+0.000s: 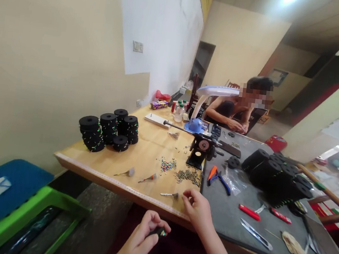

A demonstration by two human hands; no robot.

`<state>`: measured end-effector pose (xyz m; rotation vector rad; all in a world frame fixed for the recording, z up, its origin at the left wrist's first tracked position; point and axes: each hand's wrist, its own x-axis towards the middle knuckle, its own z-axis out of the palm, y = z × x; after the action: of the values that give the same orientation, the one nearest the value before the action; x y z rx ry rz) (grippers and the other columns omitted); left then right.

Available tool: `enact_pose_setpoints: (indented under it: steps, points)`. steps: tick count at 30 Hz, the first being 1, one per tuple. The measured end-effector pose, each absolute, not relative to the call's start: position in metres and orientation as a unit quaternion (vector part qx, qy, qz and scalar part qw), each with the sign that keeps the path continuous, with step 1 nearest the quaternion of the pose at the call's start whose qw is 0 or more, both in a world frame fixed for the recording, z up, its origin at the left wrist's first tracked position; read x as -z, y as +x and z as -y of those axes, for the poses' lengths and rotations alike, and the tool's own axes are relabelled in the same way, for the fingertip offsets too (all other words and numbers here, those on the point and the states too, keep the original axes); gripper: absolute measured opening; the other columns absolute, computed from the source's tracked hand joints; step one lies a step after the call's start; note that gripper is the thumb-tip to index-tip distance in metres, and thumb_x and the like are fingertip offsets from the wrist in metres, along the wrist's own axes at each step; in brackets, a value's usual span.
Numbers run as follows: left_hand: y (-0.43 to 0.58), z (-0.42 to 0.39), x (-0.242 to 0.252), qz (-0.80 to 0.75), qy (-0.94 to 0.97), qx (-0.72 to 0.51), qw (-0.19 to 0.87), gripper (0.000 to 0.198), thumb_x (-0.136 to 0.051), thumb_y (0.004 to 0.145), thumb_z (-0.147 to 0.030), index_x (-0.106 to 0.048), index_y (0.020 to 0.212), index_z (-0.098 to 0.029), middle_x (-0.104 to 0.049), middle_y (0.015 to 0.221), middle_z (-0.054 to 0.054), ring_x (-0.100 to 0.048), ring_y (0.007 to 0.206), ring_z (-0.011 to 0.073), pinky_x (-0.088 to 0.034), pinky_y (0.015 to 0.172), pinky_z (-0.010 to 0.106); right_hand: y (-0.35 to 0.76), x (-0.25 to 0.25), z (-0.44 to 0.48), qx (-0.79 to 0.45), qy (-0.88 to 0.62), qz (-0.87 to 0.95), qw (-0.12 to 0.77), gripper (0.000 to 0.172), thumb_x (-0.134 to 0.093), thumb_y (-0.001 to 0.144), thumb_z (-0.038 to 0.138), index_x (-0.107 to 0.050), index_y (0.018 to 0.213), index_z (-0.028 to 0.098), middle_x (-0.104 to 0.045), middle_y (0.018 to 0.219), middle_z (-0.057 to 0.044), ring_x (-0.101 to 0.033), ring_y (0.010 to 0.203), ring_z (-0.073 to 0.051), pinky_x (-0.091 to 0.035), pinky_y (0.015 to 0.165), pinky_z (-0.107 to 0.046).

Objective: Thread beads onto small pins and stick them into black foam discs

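My left hand (146, 235) is closed around a small black foam spool (158, 232) with bright bits on its edge, held in front of the table edge. My fingers cover much of the spool. Over the table's front edge, my right hand (198, 207) has its thumb and index finger bent towards each other. Whatever lies between those fingertips is too small to make out. Just left of them rests a small brush-like piece with a white stem (169, 195). Beyond are a pile of coloured beads (168, 165) and a pile of small dark metal pieces (187, 176).
Stacked black spools (93, 134) stand at left, more black spools (274, 177) at right. A black clamp device (200, 147) stands mid-table near a lamp (195, 125). Pliers (220, 180), red-handled tools (249, 212) and scissors (257, 234) lie on the grey mat. A person (236, 110) sits opposite.
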<state>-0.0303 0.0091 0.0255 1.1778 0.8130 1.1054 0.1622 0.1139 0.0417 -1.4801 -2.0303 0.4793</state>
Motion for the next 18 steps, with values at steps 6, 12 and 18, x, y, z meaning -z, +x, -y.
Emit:
enact_pose_setpoints:
  steps: [6,12,18]
  points:
    - [-0.04,-0.006,-0.021,-0.356,0.467,-0.496,0.64,0.013,-0.048,0.086,-0.029,-0.041,0.096,-0.024,-0.063,0.101,0.007,-0.053,0.092,0.0202,-0.035,0.081,0.034,0.111,-0.063,-0.161,-0.132,-0.539,0.817,0.156,0.011,-0.057,0.079,0.017,-0.064,0.083,0.022,-0.07,0.083,-0.002,-0.062,0.077,-0.017,-0.039,0.065,-0.023]
    - [-0.044,-0.007,-0.021,-0.346,0.463,-0.514,0.633,0.017,-0.05,0.085,-0.034,-0.04,0.096,-0.024,-0.063,0.1,0.006,-0.052,0.089,0.0198,-0.035,0.082,0.034,0.08,-0.056,-0.187,-0.134,-0.56,0.811,0.108,0.011,-0.058,0.078,0.017,-0.065,0.085,0.02,-0.072,0.085,-0.006,-0.064,0.077,-0.019,-0.038,0.063,-0.024]
    - [-0.045,-0.007,-0.023,-0.341,0.468,-0.518,0.63,0.016,-0.047,0.087,-0.033,-0.039,0.097,-0.024,-0.063,0.102,0.007,-0.053,0.097,0.0222,-0.033,0.089,0.037,0.072,-0.056,-0.195,-0.129,-0.585,0.798,0.071,0.009,-0.058,0.079,0.019,-0.066,0.083,0.018,-0.073,0.085,-0.009,-0.065,0.079,-0.022,-0.039,0.065,-0.026]
